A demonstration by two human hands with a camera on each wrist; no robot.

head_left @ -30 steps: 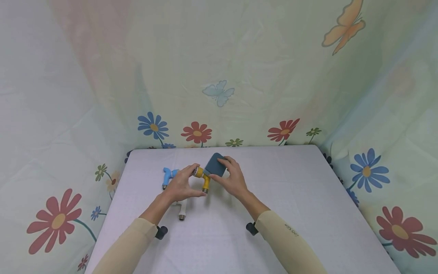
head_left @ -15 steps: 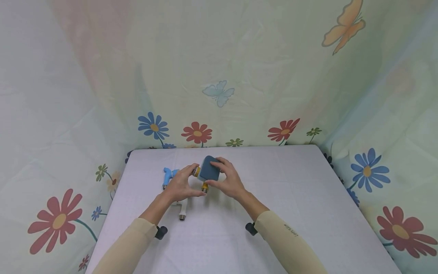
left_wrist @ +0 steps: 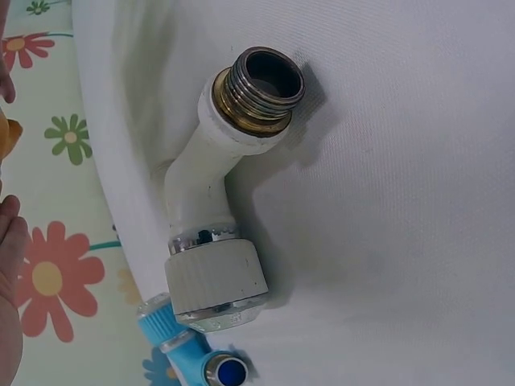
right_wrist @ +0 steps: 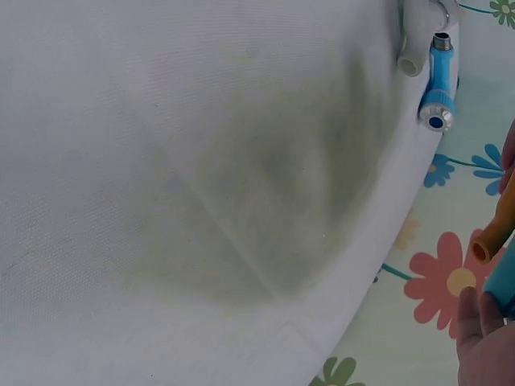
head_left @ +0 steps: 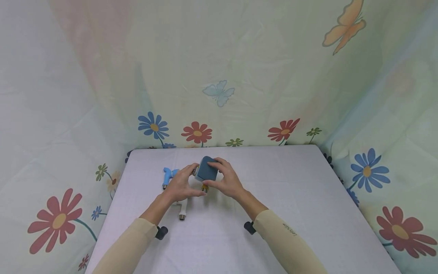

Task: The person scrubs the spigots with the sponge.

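Two beige sleeves (head_left: 124, 247) slant inward from the bottom edge over the white-covered table (head_left: 291, 198). A white tap (head_left: 183, 211) lies left of centre, beneath the left hand (head_left: 179, 185). This hand's thumb and fingers, curved wide apart, grip a yellow tap (head_left: 204, 188) mid-frame; the right hand (head_left: 228, 182) pinches a blue-grey block (head_left: 207, 169) that hides the tap's middle, contact unclear. Left of them rests a blue tap (head_left: 167, 177). Beyond, a flowered curtain (head_left: 219, 45) fills the upper frame.
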